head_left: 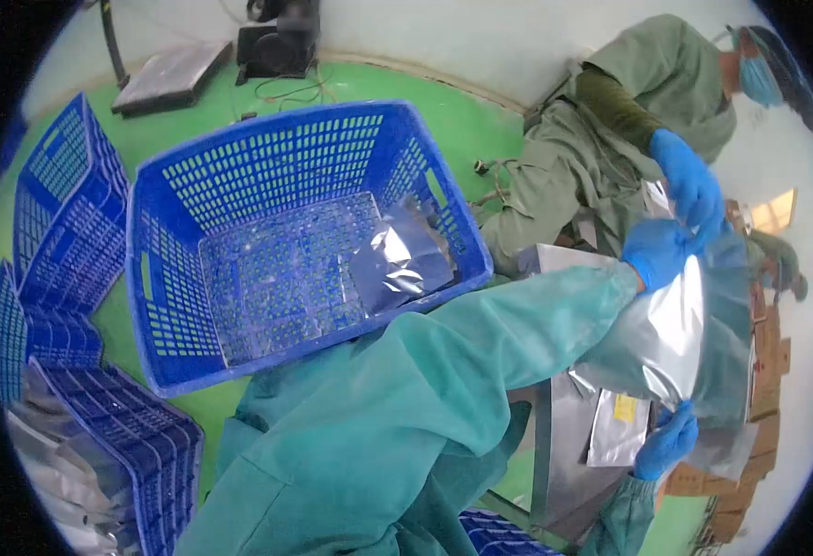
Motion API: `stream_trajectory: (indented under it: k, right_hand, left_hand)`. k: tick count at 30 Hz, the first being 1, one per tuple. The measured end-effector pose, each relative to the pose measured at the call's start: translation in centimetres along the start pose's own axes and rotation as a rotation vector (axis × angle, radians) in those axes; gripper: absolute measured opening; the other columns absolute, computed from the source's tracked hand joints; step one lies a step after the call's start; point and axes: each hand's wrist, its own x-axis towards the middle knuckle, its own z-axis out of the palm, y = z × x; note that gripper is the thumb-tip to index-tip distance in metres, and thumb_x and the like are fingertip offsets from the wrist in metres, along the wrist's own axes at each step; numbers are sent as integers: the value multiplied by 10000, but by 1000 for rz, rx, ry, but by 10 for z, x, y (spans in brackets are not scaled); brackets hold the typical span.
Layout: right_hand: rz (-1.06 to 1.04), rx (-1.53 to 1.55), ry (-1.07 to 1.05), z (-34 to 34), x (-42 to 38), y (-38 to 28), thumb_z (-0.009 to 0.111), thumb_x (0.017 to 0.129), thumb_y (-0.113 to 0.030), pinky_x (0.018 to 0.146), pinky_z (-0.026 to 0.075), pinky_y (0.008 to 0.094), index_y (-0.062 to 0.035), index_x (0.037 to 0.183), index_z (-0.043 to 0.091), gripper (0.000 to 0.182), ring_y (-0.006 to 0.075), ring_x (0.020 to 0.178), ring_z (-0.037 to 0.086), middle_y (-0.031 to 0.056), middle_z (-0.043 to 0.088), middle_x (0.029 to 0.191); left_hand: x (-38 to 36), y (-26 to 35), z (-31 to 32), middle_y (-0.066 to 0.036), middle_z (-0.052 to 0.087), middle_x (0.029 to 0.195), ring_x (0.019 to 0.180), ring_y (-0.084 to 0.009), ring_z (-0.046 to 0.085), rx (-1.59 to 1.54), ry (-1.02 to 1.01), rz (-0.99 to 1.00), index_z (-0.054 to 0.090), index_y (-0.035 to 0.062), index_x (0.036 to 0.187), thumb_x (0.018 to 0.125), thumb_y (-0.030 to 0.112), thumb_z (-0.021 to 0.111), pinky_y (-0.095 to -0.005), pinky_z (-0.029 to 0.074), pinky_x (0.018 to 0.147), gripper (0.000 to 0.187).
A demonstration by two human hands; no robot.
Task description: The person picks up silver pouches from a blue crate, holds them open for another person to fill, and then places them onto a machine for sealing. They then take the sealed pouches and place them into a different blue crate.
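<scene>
L hand [655, 252] pinches bag [675, 329] top, R hand [668, 443] grips its bottom. Co-worker's glove [689, 181] just above L fingers. Keep bag flat & tight.

The large silver foil pouch [675, 324] looks glossy and crinkled. The perforated blue plastic crate [267, 167] is smooth; the blue rubbery gloves [656, 252] are matt.

Green painted floor [193, 408] is carrying pretty much everything here: a big blue perforated plastic crate [175, 185] is sitting on it in the middle, more blue plastic crates [59, 204] are stacking up at the left, and a flat grey platform scale [170, 76] is lying near the wall.
</scene>
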Motion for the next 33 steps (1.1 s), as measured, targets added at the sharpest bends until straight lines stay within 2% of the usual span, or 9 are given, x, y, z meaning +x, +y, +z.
stream_trajectory:
  k: [3,7,8,10,11,16,20,25,33]
  right_hand:
    - [-97,-112,18,3,1,8,413,958,-293,592,362,311,47,811,585,408,173,656,469,105,522,715]
    - [-218,-119,35,7,-1,1,428,964,-265,573,334,261,-24,738,531,346,100,608,398,-3,431,633]
    - [-227,-105,-19,9,0,-7,412,964,-255,585,340,266,-23,743,534,343,104,612,402,0,436,637]
    - [-232,-113,-133,12,0,-17,373,960,-223,604,348,273,-26,738,532,337,105,620,417,3,466,653]
    - [-224,-119,-123,13,1,-17,373,960,-223,604,348,273,-26,738,532,337,105,620,417,3,466,653]
    - [-32,88,-367,22,-1,1,448,934,-157,561,373,230,-24,750,560,253,81,598,456,15,528,690]
    - [27,114,-394,33,-7,-4,490,912,-134,556,386,229,-21,750,574,215,84,613,489,32,556,703]
    - [-14,-41,-459,29,-6,-5,514,879,-113,562,404,242,-4,719,589,208,94,618,508,36,556,678]
    - [60,-65,-579,26,-5,-8,575,840,-146,645,459,280,1,814,639,162,154,707,594,92,631,755]
  left_hand:
    - [-20,8,-38,-222,605,1005,905,-376,590,-71,-90,-18,587,36,1036,861,315,485,-444,453,796,345]
    - [-70,24,-145,-182,593,1095,1023,-351,561,390,-643,-81,591,52,1093,851,328,489,-431,423,890,381]
    - [-89,-3,-176,-149,577,1154,1035,-324,560,376,-454,173,578,87,1152,845,348,501,-408,412,913,410]
    - [-102,-20,-244,-143,647,926,881,-318,613,555,-476,-249,646,77,933,843,359,469,-405,469,789,345]
    - [-112,-6,-269,-99,667,874,836,-255,631,579,-134,-370,687,81,927,829,298,545,-337,478,791,278]
    - [-161,-214,-404,-152,633,972,920,-279,611,896,-78,-159,615,63,1076,818,242,558,-385,471,821,320]
    - [-175,-247,-389,-168,634,977,913,-314,613,767,-269,-456,626,46,1002,797,292,579,-412,467,798,323]
    - [-181,-234,-374,-108,625,735,683,-212,571,576,-88,-706,637,33,819,831,291,583,-362,438,625,264]
    - [-129,-75,-346,-39,590,736,698,-108,538,457,-219,-332,627,0,830,826,76,591,-268,438,632,84]
